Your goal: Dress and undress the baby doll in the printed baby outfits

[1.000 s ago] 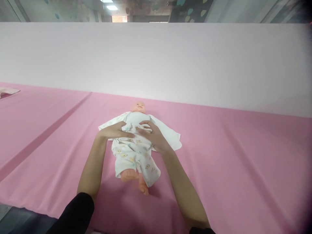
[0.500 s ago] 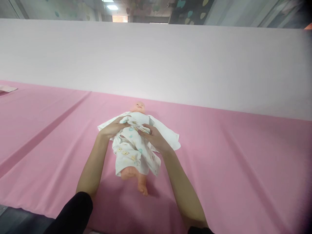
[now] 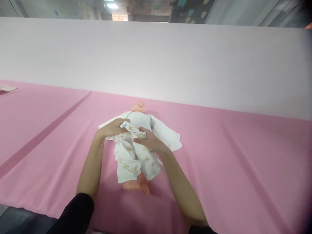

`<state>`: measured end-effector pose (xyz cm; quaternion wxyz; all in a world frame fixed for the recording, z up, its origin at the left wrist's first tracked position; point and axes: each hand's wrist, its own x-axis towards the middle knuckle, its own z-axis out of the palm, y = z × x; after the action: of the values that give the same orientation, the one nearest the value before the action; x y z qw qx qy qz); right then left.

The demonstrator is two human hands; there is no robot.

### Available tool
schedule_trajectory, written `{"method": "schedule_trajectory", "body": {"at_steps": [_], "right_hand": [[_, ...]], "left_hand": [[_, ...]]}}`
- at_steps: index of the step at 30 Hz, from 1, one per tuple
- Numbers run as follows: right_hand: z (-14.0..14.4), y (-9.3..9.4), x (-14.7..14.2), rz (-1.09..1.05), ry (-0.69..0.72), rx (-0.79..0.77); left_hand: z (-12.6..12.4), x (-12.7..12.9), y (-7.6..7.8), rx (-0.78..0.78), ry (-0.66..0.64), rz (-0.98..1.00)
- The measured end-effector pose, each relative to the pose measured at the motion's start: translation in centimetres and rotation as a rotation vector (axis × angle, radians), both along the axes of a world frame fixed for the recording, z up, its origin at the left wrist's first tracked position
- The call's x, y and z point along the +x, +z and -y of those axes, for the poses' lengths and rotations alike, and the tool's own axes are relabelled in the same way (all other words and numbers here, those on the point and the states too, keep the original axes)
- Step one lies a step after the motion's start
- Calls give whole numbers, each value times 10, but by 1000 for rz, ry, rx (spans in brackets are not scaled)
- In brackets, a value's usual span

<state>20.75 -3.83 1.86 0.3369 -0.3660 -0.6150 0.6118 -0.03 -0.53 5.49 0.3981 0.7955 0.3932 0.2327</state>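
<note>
A baby doll [image 3: 139,106] lies on its back, head away from me and feet towards me. White baby pants [image 3: 126,162] with a small yellow print cover its legs, and the bare feet stick out below the cuffs. My left hand [image 3: 114,127] grips the bunched waistband at the doll's left-hand side in view. My right hand [image 3: 151,140] pinches the same waistband on the other side, thumb and fingers closed on the cloth. A white baby shirt [image 3: 166,133] spreads open to both sides of the torso.
A pink sheet [image 3: 219,169] with long creases covers the surface. Behind it rises a low white wall [image 3: 156,61] with glass above. At the far left edge lies a folded pale cloth [image 3: 7,88].
Both hands have come slightly towards me with the waistband, baring more of the doll's white torso. The pant legs now lie spread apart, and the right-hand one covers more of its leg.
</note>
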Motion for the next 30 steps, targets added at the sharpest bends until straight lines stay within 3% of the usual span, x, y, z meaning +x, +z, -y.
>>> {"method": "schedule_trajectory", "body": {"at_steps": [3, 7, 10, 13, 15, 17, 20, 22, 26, 28, 30], "right_hand": [[0, 0, 0, 43, 44, -103], [1, 0, -1, -77, 49, -174], [0, -3, -4, -232, -62, -217], [0, -5, -6, -385, -188, -236], [0, -7, -7, -460, -214, -221], [0, -7, -6, -491, -213, -213], [-1, -7, -3, -376, -125, -204], [0, -7, -1, -195, -23, -196], [2, -5, 2, 96, 29, -236], [2, -4, 3, 96, -33, -302], [0, -4, 3, -42, -93, -344]], "left_hand": [[-2, -4, -5, -105, -57, 213], [-5, 1, -15, -263, -24, 471], [-6, 3, -18, -346, -3, 494], [-5, 3, -14, -383, -83, 317], [-4, 4, -10, -358, -138, 128], [-3, 6, -7, -266, -103, 22], [-3, 6, -4, -62, 44, 58], [-2, 5, -3, 18, 71, 101], [2, 1, 2, -15, -24, 164], [3, 2, 4, -38, -62, 183], [5, 4, 6, -54, -79, 170]]}}
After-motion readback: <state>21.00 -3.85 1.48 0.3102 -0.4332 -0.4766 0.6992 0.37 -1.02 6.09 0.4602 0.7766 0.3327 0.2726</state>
